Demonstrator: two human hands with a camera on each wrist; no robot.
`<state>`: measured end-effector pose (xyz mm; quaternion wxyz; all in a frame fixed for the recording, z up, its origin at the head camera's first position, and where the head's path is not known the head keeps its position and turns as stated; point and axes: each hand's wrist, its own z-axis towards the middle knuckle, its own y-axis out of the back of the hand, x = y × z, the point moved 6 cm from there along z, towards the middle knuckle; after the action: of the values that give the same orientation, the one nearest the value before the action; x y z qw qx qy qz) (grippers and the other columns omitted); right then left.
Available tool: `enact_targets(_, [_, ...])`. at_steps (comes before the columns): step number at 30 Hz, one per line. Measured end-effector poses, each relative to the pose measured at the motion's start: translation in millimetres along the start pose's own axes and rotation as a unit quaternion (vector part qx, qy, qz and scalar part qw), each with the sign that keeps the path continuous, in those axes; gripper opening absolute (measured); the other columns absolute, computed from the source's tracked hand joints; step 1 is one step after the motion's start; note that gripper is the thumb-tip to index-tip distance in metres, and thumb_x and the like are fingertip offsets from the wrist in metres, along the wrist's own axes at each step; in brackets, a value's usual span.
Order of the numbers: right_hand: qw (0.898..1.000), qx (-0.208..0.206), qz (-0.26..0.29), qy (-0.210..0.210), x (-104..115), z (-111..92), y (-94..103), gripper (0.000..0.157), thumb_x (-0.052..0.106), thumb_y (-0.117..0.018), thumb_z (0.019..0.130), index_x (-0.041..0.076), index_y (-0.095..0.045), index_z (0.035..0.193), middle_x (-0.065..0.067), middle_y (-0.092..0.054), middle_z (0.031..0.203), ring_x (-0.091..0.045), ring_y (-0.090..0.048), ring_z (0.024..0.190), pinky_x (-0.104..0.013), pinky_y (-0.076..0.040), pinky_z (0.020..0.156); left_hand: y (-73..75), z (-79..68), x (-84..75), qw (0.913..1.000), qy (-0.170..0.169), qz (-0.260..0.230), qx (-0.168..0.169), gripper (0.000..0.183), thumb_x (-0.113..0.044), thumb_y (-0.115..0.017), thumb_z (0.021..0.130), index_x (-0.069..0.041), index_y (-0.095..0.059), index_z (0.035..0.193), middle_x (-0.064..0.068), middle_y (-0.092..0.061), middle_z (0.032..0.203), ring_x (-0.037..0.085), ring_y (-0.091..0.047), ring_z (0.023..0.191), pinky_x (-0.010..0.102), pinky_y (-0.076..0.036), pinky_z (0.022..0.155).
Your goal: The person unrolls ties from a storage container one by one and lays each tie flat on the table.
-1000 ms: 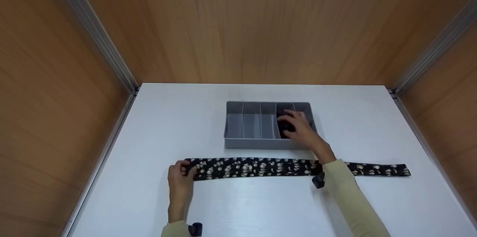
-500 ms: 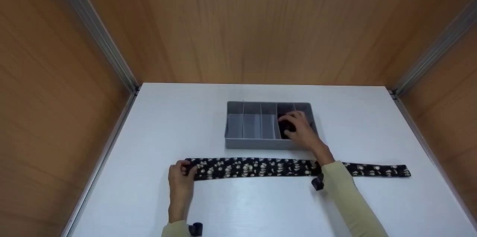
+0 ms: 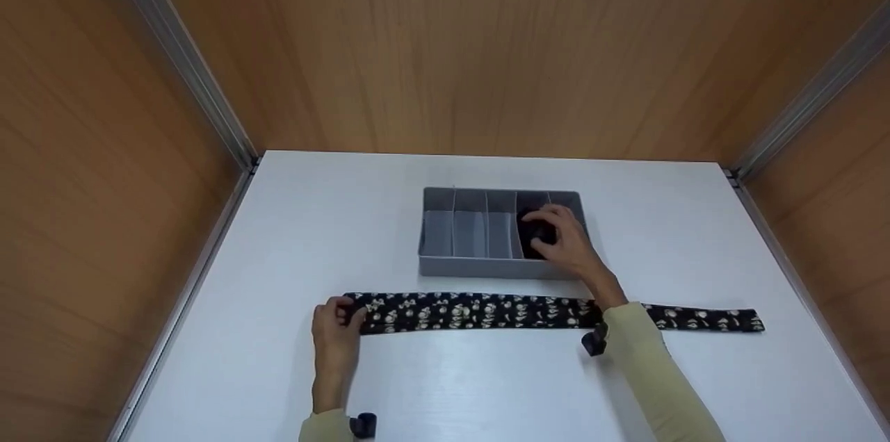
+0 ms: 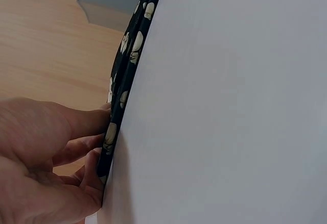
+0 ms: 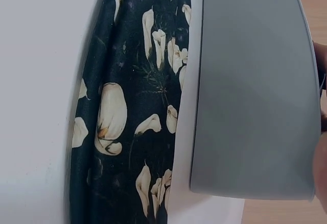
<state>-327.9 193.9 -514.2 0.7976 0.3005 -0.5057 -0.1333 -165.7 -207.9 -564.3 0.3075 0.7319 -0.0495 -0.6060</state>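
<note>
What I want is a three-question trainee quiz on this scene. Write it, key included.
1. Multiple choice: in the head view, which part of the patterned cloth does the left hand touch?
A) its middle
B) its left end
C) its right end
2. Count: how many compartments does the gray tray have?
3. True or false: the right hand is clear of the gray tray.

Key: 1. B. 2. Five. 3. False; it reaches in around a dark object.

Flowered black strip (image 3: 473,311) lying straight
It is stretching before the grey tray (image 3: 480,267), where a black item (image 3: 541,230) is showing.
</note>
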Motion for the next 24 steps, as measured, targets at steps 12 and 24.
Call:
enact_targets(12, [0.997,-0.041,0.066,0.020,2,3,4.9,0.041,0.001,-0.078,0.088,0.014,-0.072,0.127,-0.009,-0.059,0.127,-0.024,-0.052,0.122,-0.050,-0.039,0.105,-0.3,1.5,1.3,0.9999,0.000,0.008,-0.010,0.028,-0.007,-0.069,0.098,0.005,-0.061,0.122,0.017,-0.050,0.107,0.028,-0.050,0.100,0.039,-0.044,0.085])
enact_targets(24, [0.989,-0.116,0.071,0.051,27,-2,15.5,0.043,-0.013,-0.079,0.082,-0.004,-0.070,0.123,-0.026,-0.059,0.124,-0.038,-0.055,0.117,-0.030,-0.041,0.102,-2.3,0.7,1.9,1.0000,-0.001,0.002,-0.007,0.027,-0.006,-0.068,0.098,0.004,-0.061,0.122,0.016,-0.051,0.108,0.027,-0.050,0.100,0.039,-0.045,0.085])
